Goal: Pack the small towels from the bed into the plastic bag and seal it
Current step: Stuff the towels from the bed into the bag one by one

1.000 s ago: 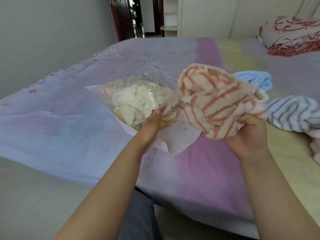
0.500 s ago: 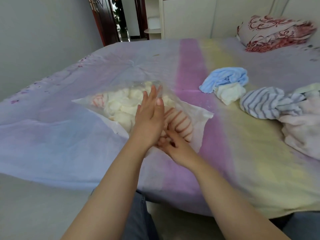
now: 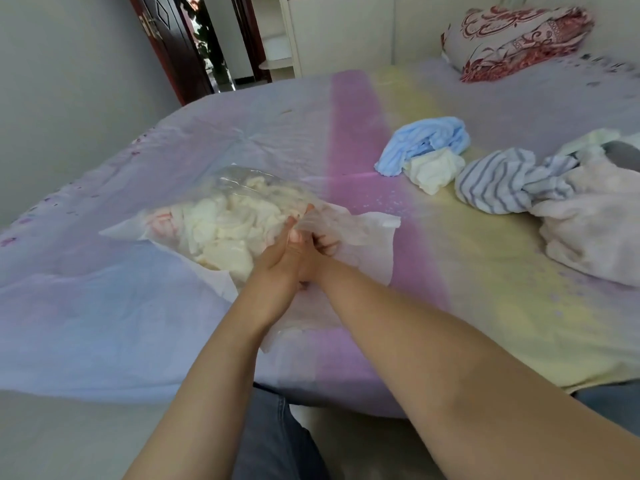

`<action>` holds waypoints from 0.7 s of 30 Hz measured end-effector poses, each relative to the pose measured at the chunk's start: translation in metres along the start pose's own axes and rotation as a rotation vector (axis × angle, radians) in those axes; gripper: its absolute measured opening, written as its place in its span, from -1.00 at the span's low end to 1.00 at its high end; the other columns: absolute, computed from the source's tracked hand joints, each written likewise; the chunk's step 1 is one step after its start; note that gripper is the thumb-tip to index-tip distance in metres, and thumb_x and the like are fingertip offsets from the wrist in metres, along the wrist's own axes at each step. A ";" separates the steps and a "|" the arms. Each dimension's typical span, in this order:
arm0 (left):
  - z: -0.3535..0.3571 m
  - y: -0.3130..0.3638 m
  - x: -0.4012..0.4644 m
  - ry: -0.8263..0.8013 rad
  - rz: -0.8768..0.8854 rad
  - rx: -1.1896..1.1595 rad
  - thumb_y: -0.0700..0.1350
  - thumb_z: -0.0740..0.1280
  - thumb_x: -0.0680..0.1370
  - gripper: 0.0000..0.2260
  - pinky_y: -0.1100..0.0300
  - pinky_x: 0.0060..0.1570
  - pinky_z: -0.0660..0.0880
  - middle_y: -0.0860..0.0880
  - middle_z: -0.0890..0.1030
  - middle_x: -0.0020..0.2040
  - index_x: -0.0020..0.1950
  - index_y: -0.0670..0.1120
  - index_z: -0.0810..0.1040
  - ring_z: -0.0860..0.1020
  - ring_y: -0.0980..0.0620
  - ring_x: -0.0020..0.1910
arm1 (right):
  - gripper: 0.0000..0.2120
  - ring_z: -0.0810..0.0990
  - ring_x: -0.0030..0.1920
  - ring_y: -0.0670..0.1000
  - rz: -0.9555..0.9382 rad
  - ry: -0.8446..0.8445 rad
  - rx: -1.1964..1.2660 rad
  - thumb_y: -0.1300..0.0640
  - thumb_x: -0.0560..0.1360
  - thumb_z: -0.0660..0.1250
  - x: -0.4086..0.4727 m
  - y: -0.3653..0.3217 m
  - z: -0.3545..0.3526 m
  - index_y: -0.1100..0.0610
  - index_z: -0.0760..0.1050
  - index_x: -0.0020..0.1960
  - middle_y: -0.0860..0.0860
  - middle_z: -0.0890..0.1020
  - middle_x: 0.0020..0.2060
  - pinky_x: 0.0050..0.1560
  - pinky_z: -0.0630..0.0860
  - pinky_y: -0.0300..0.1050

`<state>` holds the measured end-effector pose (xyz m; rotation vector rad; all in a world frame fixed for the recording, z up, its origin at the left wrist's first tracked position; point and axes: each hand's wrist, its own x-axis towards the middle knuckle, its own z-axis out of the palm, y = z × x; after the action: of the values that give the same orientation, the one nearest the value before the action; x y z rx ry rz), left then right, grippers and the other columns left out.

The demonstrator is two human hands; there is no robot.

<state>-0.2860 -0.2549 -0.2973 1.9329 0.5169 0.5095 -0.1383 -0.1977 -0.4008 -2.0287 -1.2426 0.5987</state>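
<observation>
Four loose towels (image 3: 505,185) lie right of both hands (image 3: 298,252).

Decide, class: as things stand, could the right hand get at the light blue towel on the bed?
Probably yes, once freed. The right hand is pushed into the mouth of the plastic bag beside the left hand. Only bare bed sheet lies between it and the light blue towel.

Left hand (image 3: 277,263) and right hand (image 3: 320,245) pressed together.
</observation>
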 end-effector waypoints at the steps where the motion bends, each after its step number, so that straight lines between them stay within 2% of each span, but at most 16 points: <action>1: 0.000 0.000 0.001 -0.004 -0.017 -0.007 0.44 0.01 0.46 -0.28 0.20 0.38 0.39 0.10 0.31 0.56 0.54 0.13 0.31 0.25 0.13 0.55 | -0.15 0.18 0.43 0.13 0.000 0.045 0.007 -0.24 0.37 0.16 0.010 0.006 0.007 0.19 0.03 0.49 0.09 0.28 0.36 0.51 -0.01 0.10; 2: 0.001 0.001 0.002 -0.003 -0.033 -0.010 0.44 0.01 0.46 -0.27 0.18 0.34 0.41 0.11 0.29 0.57 0.55 0.13 0.30 0.25 0.14 0.54 | -0.16 0.18 0.45 0.14 0.001 0.081 0.016 -0.27 0.35 0.13 0.021 0.016 0.014 0.15 0.05 0.48 0.11 0.26 0.38 0.51 -0.02 0.13; 4: 0.005 0.008 0.006 0.026 -0.057 -0.015 0.40 -0.01 0.50 -0.33 0.32 0.14 0.42 0.15 0.25 0.57 0.57 0.17 0.23 0.27 0.18 0.51 | -0.23 0.14 0.50 0.17 -0.007 0.135 0.047 -0.29 0.34 0.04 0.013 0.014 0.016 -0.01 0.06 0.49 0.11 0.18 0.48 0.48 0.06 0.22; 5: 0.009 0.012 0.009 0.055 -0.058 -0.017 0.35 -0.02 0.54 -0.36 0.35 0.15 0.38 0.15 0.23 0.58 0.58 0.17 0.18 0.27 0.18 0.51 | -0.27 0.11 0.51 0.18 -0.014 0.167 0.067 -0.26 0.36 0.06 0.005 0.011 0.012 -0.09 0.05 0.49 0.11 0.13 0.51 0.46 0.11 0.25; 6: 0.014 0.016 0.013 0.090 -0.043 -0.017 0.30 -0.03 0.60 -0.42 0.34 0.27 0.32 0.13 0.20 0.59 0.60 0.15 0.15 0.21 0.17 0.54 | -0.29 0.10 0.52 0.18 -0.023 0.192 0.048 -0.19 0.39 0.13 -0.002 0.011 0.007 -0.11 0.03 0.50 0.10 0.11 0.52 0.46 0.13 0.25; 8: 0.026 0.022 0.019 0.134 -0.013 0.011 0.13 -0.06 0.70 -0.55 0.33 0.48 0.04 0.07 0.08 0.63 0.61 0.12 0.12 0.04 0.19 0.59 | -0.26 0.18 0.48 0.12 -0.054 0.220 -0.052 -0.09 0.41 0.19 -0.014 0.020 -0.001 -0.10 -0.02 0.52 0.08 0.17 0.50 0.45 0.18 0.12; 10: 0.037 0.021 0.026 0.152 -0.024 0.042 0.13 -0.06 0.70 -0.56 0.28 0.51 -0.09 0.07 -0.02 0.64 0.60 0.17 0.10 -0.05 0.19 0.59 | -0.31 0.43 0.31 0.01 -0.056 0.181 -0.061 -0.12 0.38 0.10 -0.039 0.027 -0.014 -0.15 0.03 0.49 0.01 0.44 0.35 0.28 0.38 -0.08; 12: 0.045 0.016 0.034 0.138 -0.030 0.082 0.23 -0.06 0.65 -0.51 0.03 0.59 -0.05 0.15 -0.05 0.61 0.59 0.21 0.05 -0.08 0.12 0.61 | -0.55 0.60 0.04 -0.03 -0.011 0.247 -0.043 -0.14 0.42 0.10 -0.071 0.043 -0.027 -0.14 0.34 0.30 -0.09 0.62 0.04 0.01 0.53 -0.09; 13: 0.048 0.014 0.037 0.131 -0.037 0.111 0.24 -0.07 0.65 -0.50 -0.04 0.59 -0.03 0.18 -0.03 0.60 0.59 0.21 0.03 -0.08 0.10 0.62 | -0.70 0.62 -0.06 -0.01 0.030 0.351 -0.027 -0.13 0.48 0.13 -0.091 0.053 -0.035 -0.09 0.46 0.15 -0.08 0.65 -0.06 -0.08 0.54 -0.03; 15: 0.053 0.014 0.043 0.137 -0.058 0.158 0.15 -0.07 0.70 -0.55 -0.06 0.59 -0.08 0.12 -0.01 0.62 0.60 0.17 0.03 -0.09 0.10 0.62 | -0.78 0.59 -0.13 0.07 0.077 0.652 -0.012 -0.06 0.57 0.17 -0.132 0.068 -0.057 0.02 0.54 -0.04 -0.02 0.65 -0.15 -0.16 0.52 -0.02; 16: 0.056 0.015 0.045 0.144 -0.065 0.168 0.11 -0.06 0.71 -0.55 -0.05 0.58 -0.11 0.09 0.00 0.63 0.61 0.14 0.04 -0.09 0.10 0.62 | -0.79 0.57 -0.10 0.10 0.071 0.794 -0.047 -0.01 0.56 0.19 -0.148 0.076 -0.070 0.05 0.55 -0.06 0.00 0.64 -0.13 -0.14 0.50 -0.03; 18: 0.062 0.017 0.048 0.156 -0.071 0.177 0.08 -0.06 0.71 -0.56 -0.03 0.58 -0.15 0.07 0.01 0.64 0.61 0.10 0.05 -0.08 0.08 0.62 | -0.83 0.52 0.10 0.19 0.107 1.030 -0.203 0.07 0.50 0.26 -0.158 0.096 -0.098 0.08 0.58 -0.01 0.07 0.59 0.07 0.08 0.43 0.00; 20: 0.068 0.018 0.051 0.169 -0.061 0.188 0.05 -0.05 0.72 -0.56 -0.04 0.58 -0.13 0.05 0.03 0.64 0.61 0.07 0.07 -0.07 0.06 0.62 | -0.71 0.31 0.37 0.28 0.381 1.124 -0.368 0.13 0.41 0.33 -0.161 0.121 -0.131 0.06 0.54 0.13 0.15 0.39 0.36 0.35 0.21 0.18; 21: 0.072 0.019 0.051 0.173 -0.056 0.201 0.02 -0.04 0.72 -0.56 -0.05 0.58 -0.12 0.02 0.04 0.64 0.61 0.04 0.07 -0.07 0.04 0.63 | -0.60 0.17 0.46 0.30 0.537 1.130 -0.408 0.14 0.39 0.35 -0.166 0.134 -0.147 0.06 0.47 0.22 0.17 0.25 0.46 0.41 0.09 0.25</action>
<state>-0.2013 -0.2861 -0.3011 2.0683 0.7559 0.6116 -0.0326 -0.4347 -0.3964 -2.4259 -0.1302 -0.6152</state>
